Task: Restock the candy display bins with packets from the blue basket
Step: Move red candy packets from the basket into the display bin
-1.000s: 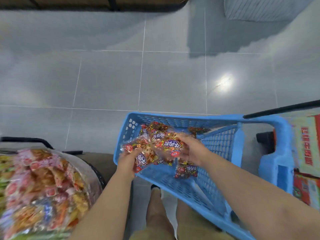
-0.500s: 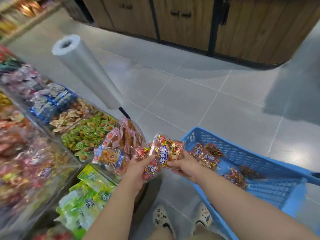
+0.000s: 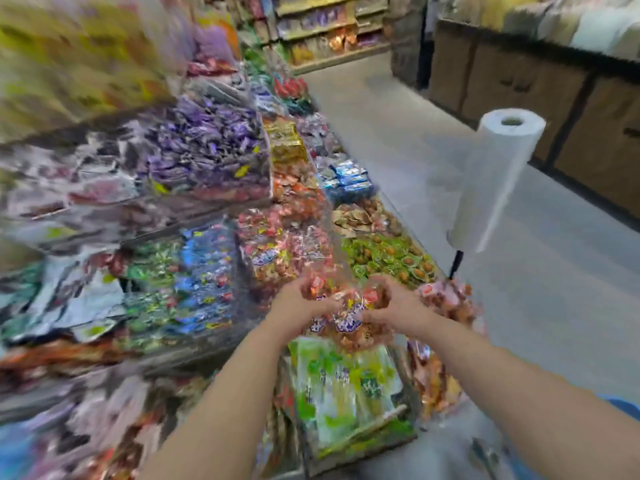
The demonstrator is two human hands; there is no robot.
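A bunch of red and orange candy packets (image 3: 343, 311) with purple-white labels is held between my left hand (image 3: 298, 303) and my right hand (image 3: 394, 303), both closed on it. The bunch hangs over the front edge of the candy display bins (image 3: 284, 251), just above a bin of green packets (image 3: 346, 386) and beside a bin of similar red-orange packets (image 3: 446, 299). Only a sliver of the blue basket (image 3: 623, 407) shows at the lower right edge. The view is blurred by motion.
Clear-walled bins of purple (image 3: 204, 143), blue (image 3: 207, 271) and green (image 3: 384, 254) sweets fill the left and centre. A white roll of plastic bags (image 3: 491, 181) stands on a black post to the right. Grey tiled aisle and wooden cabinets (image 3: 554, 84) lie beyond.
My view has swung left from the blue basket to the display. Both hands have carried the bunch of packets out of the basket and over the front bins.
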